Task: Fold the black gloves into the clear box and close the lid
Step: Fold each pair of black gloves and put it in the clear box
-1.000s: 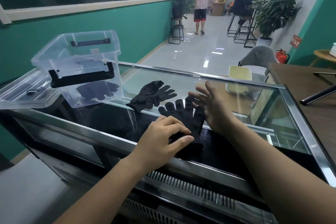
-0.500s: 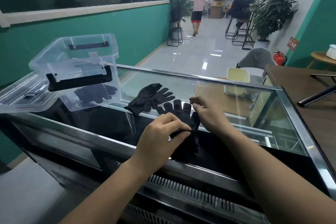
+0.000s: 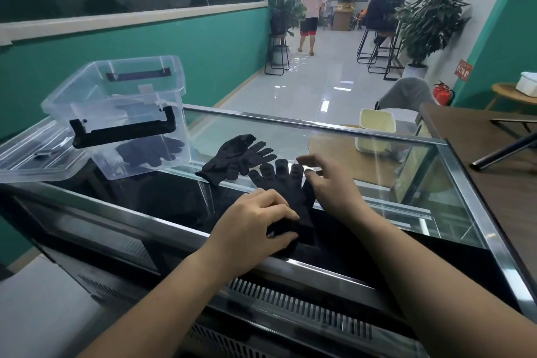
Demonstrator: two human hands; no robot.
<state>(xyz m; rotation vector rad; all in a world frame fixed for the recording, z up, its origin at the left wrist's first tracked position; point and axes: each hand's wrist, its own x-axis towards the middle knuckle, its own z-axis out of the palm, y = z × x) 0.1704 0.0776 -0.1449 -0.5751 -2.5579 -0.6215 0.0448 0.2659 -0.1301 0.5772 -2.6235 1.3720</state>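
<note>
Roughly midway, as a judgement from the layout. The clear box (image 3: 116,113) sat open at the left end of the glass counter (image 3: 377,154). Boxed gloves (image 3: 148,151) showed as black shapes through its wall, so some looked already packed. The lid (image 3: 32,160) lay off, just beside the box on its left, not yet closed.

Two gloves were out on the glass. The far glove (image 3: 235,158) lay loose between the box and the hands, untouched. The near glove (image 3: 279,183) lay flat with its fingers pointing away, not yet folded. Left to do, by my read: fold and box both, then put the lid on.

The left hand (image 3: 250,221) had its fingers curled over the near glove's cuff end and appeared to pinch the fabric. The right hand (image 3: 328,186) was released, fingers spread and relaxed. It touched the same glove's right edge near the finger end and grasped nothing.
</note>
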